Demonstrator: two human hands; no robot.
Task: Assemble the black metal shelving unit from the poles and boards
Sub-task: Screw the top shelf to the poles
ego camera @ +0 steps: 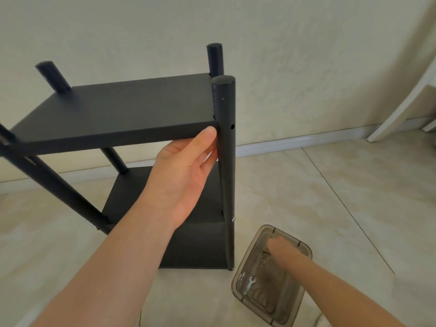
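Head view: the black shelf unit point(195, 244) stands upright on the floor point(330, 208), at 12 o'clock from the person; its top board point(122, 107) lies flat between four poles; the front right pole point(225, 161) runs straight up and down.

The left hand point(186, 166) holds the front right corner of the top board; its grip is partly closed, with the thumb on the board's front edge and the fingers going under the board, just beside the pole.

An empty hole point(232, 126) shows in the pole at 1 o'clock from that thumb, level with the board's edge; I think a screw goes in there next.

A clear box point(297, 300) sits on the floor at 5 o'clock from the left hand, just beside the foot of the pole; a small wrench point(250, 283) lies inside it.

The right hand point(280, 249) reaches into the box; it is blurred, so I cannot tell how far its grip is closed or if it has anything.

The hole is at 11 o'clock from the right hand, well above it; the left hand is nearer the hole, but it is busy holding the board.
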